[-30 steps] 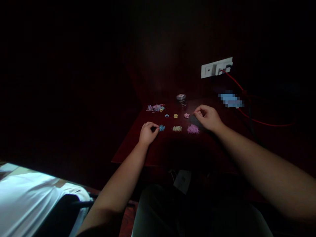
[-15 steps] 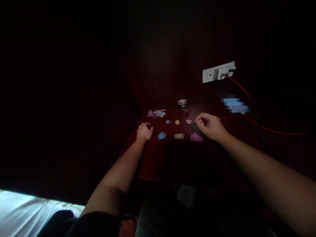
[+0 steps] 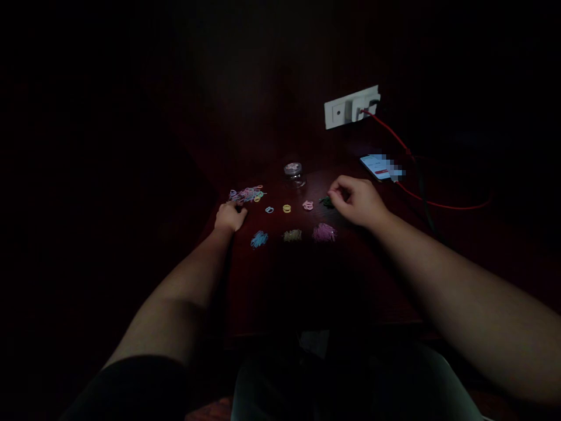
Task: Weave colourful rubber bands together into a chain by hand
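Observation:
My left hand [image 3: 230,217] rests on the table edge with its thumb spread, just below a mixed pile of coloured loops [image 3: 246,194] that look like small elastic bands. Thumb and fingers of my right hand [image 3: 357,200] are pinched together above a small dark green pile [image 3: 326,202]; what is between the fingertips is too small to make out. Left of that hand, in a row, lie pink loops [image 3: 308,206], yellow loops [image 3: 286,209] and pale blue loops [image 3: 269,209]. Nearer me are a blue pile [image 3: 259,239], a yellowish pile [image 3: 292,235] and a purple pile [image 3: 325,233].
A clear lidded jar [image 3: 293,173] stands behind the rows. To the right lies a phone [image 3: 374,166], with a red cable [image 3: 390,130] running to a wall socket [image 3: 336,113]. The dark red table [image 3: 263,292] is dimly lit.
The view has shifted, so everything sits further left and higher. My right hand has moved away from the pink loops, and the dark green pile shows beside its fingertips. My left hand stays put.

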Available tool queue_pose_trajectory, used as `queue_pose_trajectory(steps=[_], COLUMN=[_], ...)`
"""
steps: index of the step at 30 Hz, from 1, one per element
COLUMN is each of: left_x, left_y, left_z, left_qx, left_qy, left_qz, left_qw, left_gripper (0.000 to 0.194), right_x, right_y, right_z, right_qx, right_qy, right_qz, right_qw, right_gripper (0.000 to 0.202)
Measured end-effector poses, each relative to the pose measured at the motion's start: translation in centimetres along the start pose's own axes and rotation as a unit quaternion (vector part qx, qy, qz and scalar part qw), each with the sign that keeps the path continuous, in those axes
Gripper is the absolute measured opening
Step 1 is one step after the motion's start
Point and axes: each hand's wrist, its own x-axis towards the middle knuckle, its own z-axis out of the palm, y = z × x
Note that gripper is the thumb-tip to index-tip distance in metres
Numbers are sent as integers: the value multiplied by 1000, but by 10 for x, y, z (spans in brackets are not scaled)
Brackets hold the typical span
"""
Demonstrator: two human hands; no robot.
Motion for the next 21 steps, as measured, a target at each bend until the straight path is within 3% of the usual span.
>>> queue_pose_trajectory(steps=[7, 12, 15, 19, 21], left_x=[-10, -31, -38, -43, -49], left_y=[9, 33, 64, 130, 166], left_z=[-9, -21, -26, -20, -10], left_qx=[42, 20, -92, -267, -360], left_qy=[13, 66, 116, 96, 71], left_qz=[5, 27, -8, 1, -11], left_qw=[999, 997, 989, 959, 930], left_gripper=[22, 21, 24, 28, 27], right_x=[1, 1, 1, 0, -2], right_y=[0, 5, 7, 7, 6], right_z=[1, 4, 7, 11, 12], right_qx=[-15, -11, -3, 23, 40], right_qy=[-1, 7, 7, -13, -20], right_qz=[-10, -17, -14, -7, -2], right_qw=[1000, 1000, 1000, 1000, 999], right_gripper=[9, 11, 11, 9, 15])
